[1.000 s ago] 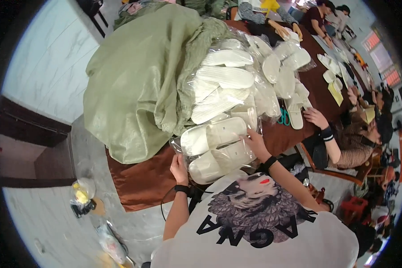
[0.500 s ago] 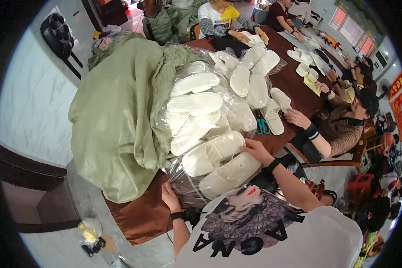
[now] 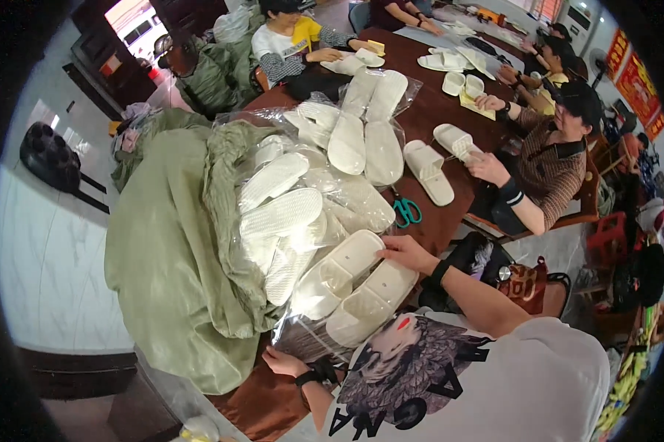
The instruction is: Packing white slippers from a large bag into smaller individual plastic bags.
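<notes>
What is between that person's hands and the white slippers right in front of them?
Only clear plastic wrap. The right hand rests on top of the bagged pair of white slippers, and the left hand grips the wrap's lower edge. Nothing else visible is in the way.

White slippers (image 3: 358, 283), green sack (image 3: 173, 265), teal scissors (image 3: 406, 212).

I'm looking down into what reads as a small packing workroom rather than a home. A long brown table (image 3: 428, 125) runs away from me, strewn with white slippers (image 3: 428, 171), many sealed in clear plastic bags (image 3: 324, 214). Several people sit along it on chairs, each handling slippers. A big green sack (image 3: 177, 265) slumps over the near end, and teal scissors (image 3: 406, 212) lie on the tabletop. The floor is pale tile (image 3: 44, 250).
</notes>
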The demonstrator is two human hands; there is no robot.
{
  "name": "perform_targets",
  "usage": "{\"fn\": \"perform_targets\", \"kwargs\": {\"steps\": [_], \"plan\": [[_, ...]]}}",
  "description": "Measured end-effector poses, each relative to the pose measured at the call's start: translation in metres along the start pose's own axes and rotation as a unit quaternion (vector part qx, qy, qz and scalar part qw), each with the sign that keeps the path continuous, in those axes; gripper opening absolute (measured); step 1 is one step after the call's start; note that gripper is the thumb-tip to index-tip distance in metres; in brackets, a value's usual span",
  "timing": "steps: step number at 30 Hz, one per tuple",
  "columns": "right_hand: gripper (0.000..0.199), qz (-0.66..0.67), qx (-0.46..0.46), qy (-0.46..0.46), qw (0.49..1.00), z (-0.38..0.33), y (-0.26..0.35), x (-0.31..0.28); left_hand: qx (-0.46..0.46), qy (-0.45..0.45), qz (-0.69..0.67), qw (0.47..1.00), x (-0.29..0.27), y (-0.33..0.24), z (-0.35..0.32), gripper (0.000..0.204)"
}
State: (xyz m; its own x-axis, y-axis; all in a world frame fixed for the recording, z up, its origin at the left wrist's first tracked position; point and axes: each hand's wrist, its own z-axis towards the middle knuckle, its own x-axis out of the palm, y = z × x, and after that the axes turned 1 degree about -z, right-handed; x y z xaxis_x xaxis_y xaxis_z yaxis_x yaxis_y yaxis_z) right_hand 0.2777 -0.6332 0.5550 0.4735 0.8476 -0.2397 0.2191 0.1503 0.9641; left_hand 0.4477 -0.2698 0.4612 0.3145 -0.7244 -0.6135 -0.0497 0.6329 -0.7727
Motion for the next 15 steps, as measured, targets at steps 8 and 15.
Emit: {"fn": "perform_targets", "kwargs": {"steps": [8,15], "plan": [[0.025,-0.042,0.002,-0.008,0.999,0.024,-0.044,-0.006,-0.224,0.088,-0.348,0.906,-0.035,-0.067,-0.022,0.046],[0.029,0.077,0.017,-0.022,0.997,0.013,-0.031,0.025,-0.017,0.115,-0.103,0.988,-0.031,0.021,-0.037,0.034]]}}
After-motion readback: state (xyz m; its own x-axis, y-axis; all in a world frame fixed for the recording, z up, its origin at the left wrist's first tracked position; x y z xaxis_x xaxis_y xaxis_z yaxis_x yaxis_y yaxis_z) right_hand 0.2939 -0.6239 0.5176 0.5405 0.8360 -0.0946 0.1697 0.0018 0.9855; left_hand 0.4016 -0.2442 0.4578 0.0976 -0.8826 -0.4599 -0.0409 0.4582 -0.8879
